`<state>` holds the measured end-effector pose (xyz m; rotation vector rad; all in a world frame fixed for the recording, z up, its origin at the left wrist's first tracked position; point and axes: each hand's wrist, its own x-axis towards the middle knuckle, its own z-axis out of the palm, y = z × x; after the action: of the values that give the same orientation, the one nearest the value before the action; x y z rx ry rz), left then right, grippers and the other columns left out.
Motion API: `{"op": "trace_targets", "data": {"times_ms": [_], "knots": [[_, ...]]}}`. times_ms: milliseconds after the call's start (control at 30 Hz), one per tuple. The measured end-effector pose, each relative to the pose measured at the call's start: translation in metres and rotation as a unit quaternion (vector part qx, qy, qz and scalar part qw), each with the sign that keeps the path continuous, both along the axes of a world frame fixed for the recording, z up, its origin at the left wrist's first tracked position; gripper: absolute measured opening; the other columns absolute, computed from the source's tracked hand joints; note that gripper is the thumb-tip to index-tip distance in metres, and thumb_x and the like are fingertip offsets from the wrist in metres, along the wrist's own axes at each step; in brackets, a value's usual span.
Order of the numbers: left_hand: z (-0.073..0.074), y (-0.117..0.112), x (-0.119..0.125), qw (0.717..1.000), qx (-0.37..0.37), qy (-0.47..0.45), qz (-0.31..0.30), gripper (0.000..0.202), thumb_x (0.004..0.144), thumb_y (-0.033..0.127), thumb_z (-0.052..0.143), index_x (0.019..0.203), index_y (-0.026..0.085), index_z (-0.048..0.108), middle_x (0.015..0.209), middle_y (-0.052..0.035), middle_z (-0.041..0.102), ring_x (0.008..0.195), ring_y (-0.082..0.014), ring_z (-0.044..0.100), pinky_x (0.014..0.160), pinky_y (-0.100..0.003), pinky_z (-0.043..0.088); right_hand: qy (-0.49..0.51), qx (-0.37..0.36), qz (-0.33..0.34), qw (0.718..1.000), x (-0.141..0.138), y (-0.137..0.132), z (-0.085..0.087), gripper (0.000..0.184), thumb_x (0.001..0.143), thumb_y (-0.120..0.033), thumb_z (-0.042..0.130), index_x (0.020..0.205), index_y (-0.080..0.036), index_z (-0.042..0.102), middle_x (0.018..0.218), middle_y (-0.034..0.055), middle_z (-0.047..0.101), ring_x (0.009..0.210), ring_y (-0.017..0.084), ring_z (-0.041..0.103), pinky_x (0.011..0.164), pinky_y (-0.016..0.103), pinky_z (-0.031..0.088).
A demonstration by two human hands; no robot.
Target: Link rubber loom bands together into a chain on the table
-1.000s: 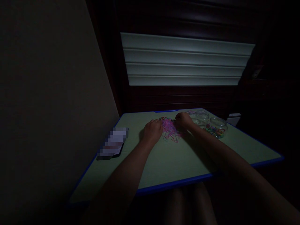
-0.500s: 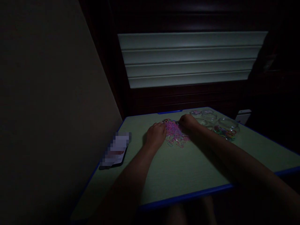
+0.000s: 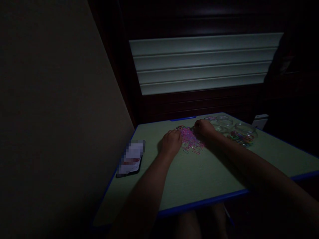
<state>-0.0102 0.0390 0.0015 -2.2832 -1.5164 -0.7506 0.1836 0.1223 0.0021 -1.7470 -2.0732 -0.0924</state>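
A loose pile of small, thin, looped bands, mostly pink and purple, lies on the pale green table. My left hand rests against the pile's left side, fingers curled and close together. At its far right edge is my right hand, with the fingers drawn together in a pinch. The dim light and the hands themselves hide whatever is between the fingers. A few darker, thicker rings sit at the back of the pile, between the hands.
Clear round containers stand at the table's right rear, beyond my right forearm; multicoloured rings show in the nearest one. A phone with a blurred screen lies near the left edge. Blue trim borders the table, and a wall rises on the left.
The whole view has shifted slightly, so the table and phone appear further right. Both hands stay at the same sides of the pile, with little visible change in their pose.
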Motion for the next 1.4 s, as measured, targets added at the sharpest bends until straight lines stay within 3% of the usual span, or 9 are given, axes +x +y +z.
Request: {"op": "trace_targets", "data": {"times_ms": [133,333,500,600,733,833,1100,1400], "knots": [[-0.001,0.002,0.0,1.0,0.004,-0.028,-0.003,0.021,0.082,0.024,0.039,0.083,0.018,0.058,0.086,-0.0053,0.061,0.083,-0.0162,0.052,0.073,-0.026,0.038,0.021,0.041,0.003,0.999,0.006,-0.007,0.002,0.023,0.074,-0.019,0.044,0.083,-0.016,0.065,0.084,0.0098,0.065,0.075,0.016,0.058,0.063,0.022,0.035],[-0.004,0.006,0.005,0.996,-0.001,-0.091,-0.023,0.02,0.08,0.023,0.04,0.081,0.019,0.059,0.083,-0.0039,0.062,0.075,-0.0131,0.054,0.067,-0.023,0.038,0.115,0.091,0.065,0.987,0.006,-0.021,0.014,0.022,0.074,-0.023,0.046,0.077,-0.014,0.066,0.075,0.0066,0.066,0.066,0.013,0.057,0.059,0.021,0.035],[-0.006,0.011,0.008,0.978,-0.025,-0.201,-0.05,0.018,0.076,0.023,0.043,0.075,0.018,0.061,0.074,-0.0023,0.063,0.067,-0.0108,0.055,0.063,-0.02,0.038,0.265,0.101,0.069,0.956,-0.014,-0.033,0.035,0.024,0.072,-0.029,0.05,0.073,-0.012,0.066,0.068,0.0059,0.065,0.06,0.012,0.056,0.054,0.02,0.037],[-0.005,0.012,0.006,0.959,-0.035,-0.277,-0.042,0.017,0.074,0.023,0.046,0.073,0.018,0.061,0.072,-0.0018,0.063,0.064,-0.0102,0.056,0.061,-0.02,0.039,0.315,0.104,0.069,0.941,-0.031,-0.037,0.032,0.025,0.072,-0.03,0.049,0.077,-0.012,0.065,0.068,0.0054,0.065,0.06,0.012,0.056,0.054,0.02,0.038],[-0.002,0.011,0.001,0.936,-0.055,-0.346,-0.026,0.014,0.07,0.023,0.049,0.069,0.017,0.061,0.068,-0.0014,0.063,0.062,-0.0099,0.056,0.059,-0.019,0.039,0.261,0.136,0.047,0.954,-0.042,-0.048,0.011,0.023,0.073,-0.025,0.046,0.079,-0.013,0.064,0.075,0.0064,0.065,0.067,0.013,0.057,0.06,0.021,0.039],[0.0,0.01,-0.001,0.93,-0.056,-0.362,-0.017,0.012,0.067,0.023,0.05,0.066,0.017,0.06,0.066,-0.0009,0.062,0.062,-0.0102,0.056,0.059,-0.019,0.04,0.18,0.102,0.089,0.974,-0.04,-0.058,0.0,0.019,0.07,-0.021,0.049,0.08,-0.015,0.064,0.078,0.0062,0.065,0.07,0.013,0.056,0.064,0.021,0.038],[0.004,0.008,0.004,0.932,-0.08,-0.354,-0.019,0.014,0.068,0.022,0.049,0.068,0.017,0.062,0.068,-0.0007,0.063,0.064,-0.011,0.057,0.06,-0.02,0.042,0.156,0.11,0.109,0.975,-0.041,-0.075,0.011,0.021,0.073,-0.023,0.046,0.083,-0.015,0.062,0.08,0.0058,0.064,0.072,0.013,0.054,0.064,0.02,0.037],[0.001,0.012,0.006,0.913,-0.104,-0.394,-0.028,0.016,0.067,0.025,0.05,0.07,0.016,0.063,0.069,-0.0022,0.064,0.067,-0.0124,0.058,0.061,-0.022,0.044,0.148,0.116,0.115,0.975,-0.045,-0.079,0.01,0.023,0.075,-0.026,0.045,0.085,-0.015,0.062,0.081,0.0062,0.063,0.071,0.012,0.053,0.062,0.02,0.035]]}}
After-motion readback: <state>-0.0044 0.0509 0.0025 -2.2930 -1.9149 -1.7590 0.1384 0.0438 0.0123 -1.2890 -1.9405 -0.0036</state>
